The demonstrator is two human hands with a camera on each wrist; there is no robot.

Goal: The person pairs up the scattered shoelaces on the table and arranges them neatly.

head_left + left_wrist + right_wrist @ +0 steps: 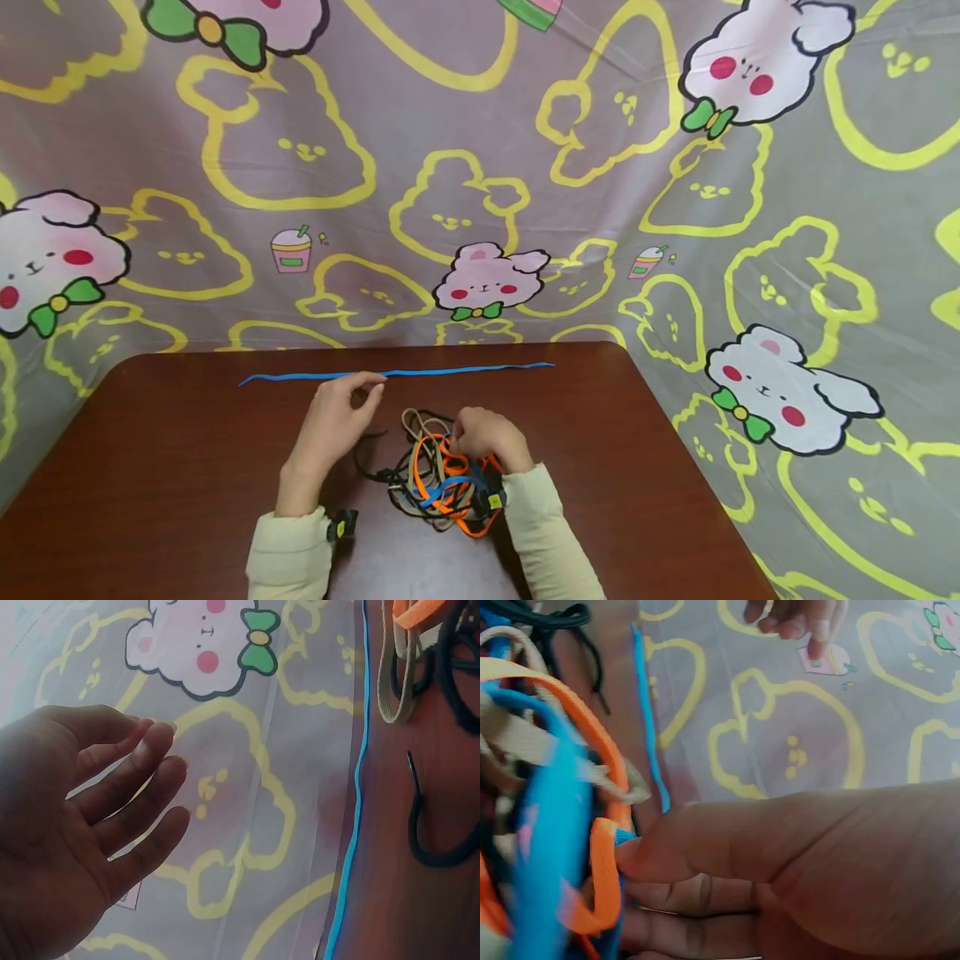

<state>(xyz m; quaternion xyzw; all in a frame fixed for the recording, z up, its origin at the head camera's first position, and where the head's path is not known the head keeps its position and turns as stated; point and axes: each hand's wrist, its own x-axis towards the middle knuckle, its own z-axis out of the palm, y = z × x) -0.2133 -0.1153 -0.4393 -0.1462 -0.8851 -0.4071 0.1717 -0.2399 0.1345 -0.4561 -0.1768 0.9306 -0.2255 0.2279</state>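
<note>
A tangled pile of flat and round laces in orange, blue, beige and black [450, 482] lies in the middle of the table. My right hand [487, 437] is at the pile's far right side, thumb and fingers pinching a blue lace [625, 836] beside an orange loop [604, 889]. My left hand [333, 425] hovers left of the pile with loosely bent fingers, thumb tip near the index finger, nothing held. Beyond it, a single blue lace [465, 369] lies stretched out nearly straight along the table's far edge.
The brown table [187, 450] has rounded far corners. A grey cloth with cartoon animals [491, 283] hangs behind it and along its sides. One black lace [420, 847] sticks out from the pile toward the left hand. Small cameras are strapped to both wrists.
</note>
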